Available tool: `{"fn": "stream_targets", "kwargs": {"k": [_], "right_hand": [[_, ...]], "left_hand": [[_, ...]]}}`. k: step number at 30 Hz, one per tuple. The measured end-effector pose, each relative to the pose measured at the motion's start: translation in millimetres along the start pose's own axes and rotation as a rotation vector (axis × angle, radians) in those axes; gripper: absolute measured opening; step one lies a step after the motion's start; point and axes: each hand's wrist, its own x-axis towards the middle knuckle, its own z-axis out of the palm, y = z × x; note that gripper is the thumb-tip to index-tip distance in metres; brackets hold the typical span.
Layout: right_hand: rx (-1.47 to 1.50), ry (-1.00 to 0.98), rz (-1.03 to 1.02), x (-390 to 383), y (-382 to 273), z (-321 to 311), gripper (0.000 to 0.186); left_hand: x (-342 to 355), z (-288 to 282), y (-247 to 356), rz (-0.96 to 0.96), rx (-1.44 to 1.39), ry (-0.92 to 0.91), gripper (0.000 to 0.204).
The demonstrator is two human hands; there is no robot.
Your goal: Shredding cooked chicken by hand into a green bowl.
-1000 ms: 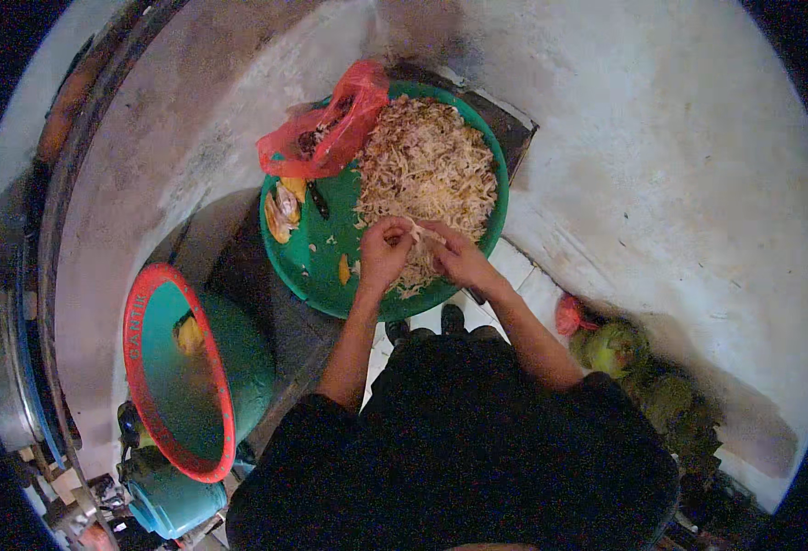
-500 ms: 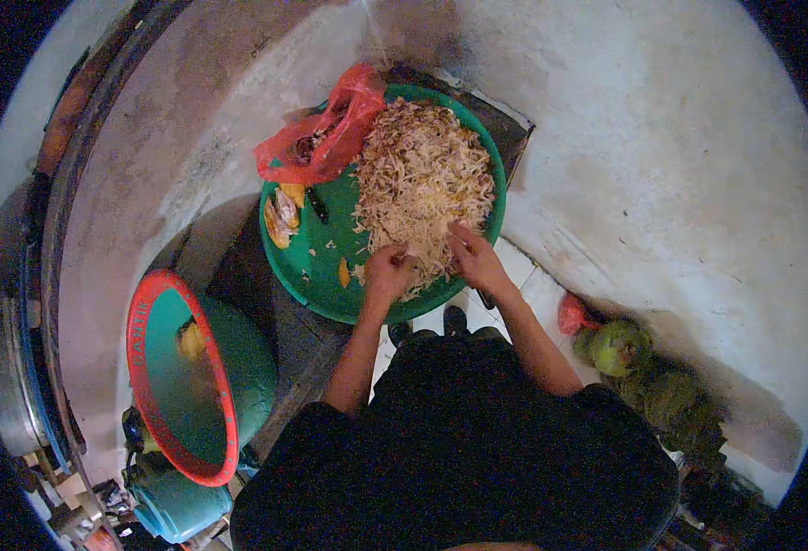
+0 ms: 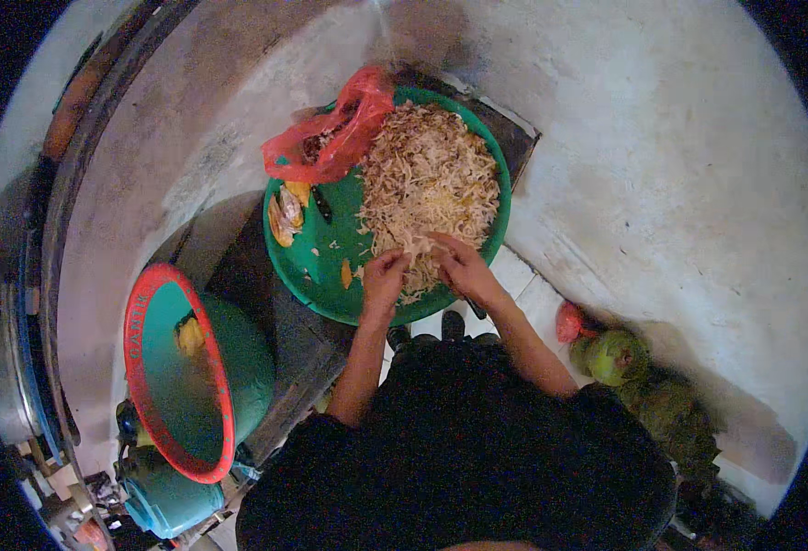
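Pale shredded food (image 3: 432,174) heaps on the green round tray's (image 3: 347,222) right side, its long axis running near to far. It extends beyond both hands' curled fingers: left hand (image 3: 385,279) at its near-left edge, right hand (image 3: 464,274) near-right. Whether fingertips pinch shreds, I cannot tell.

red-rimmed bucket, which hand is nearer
Left. The left hand, at the tray, is up and right of the bucket; the right hand, also at the tray, is farther right.
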Motion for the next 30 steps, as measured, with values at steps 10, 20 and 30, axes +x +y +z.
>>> {"fn": "stream_targets", "kwargs": {"k": [10,20,30], "right_hand": [[-0.06,0.01,-0.065,9.7,11.9,4.2,0.039],[-0.09,-0.136,-0.012,4.8,-8.3,15.2,0.036],[-0.369,0.126,-0.308,19.1,29.4,19.5,0.032]], "left_hand": [[-7.5,-13.3,6.1,0.249,0.265,0.062,0.021],[0.0,-26.2,-20.7,0.264,0.265,0.093,0.018],[-5.8,-32.8,-17.7,0.115,0.207,0.027,0.02]]}}
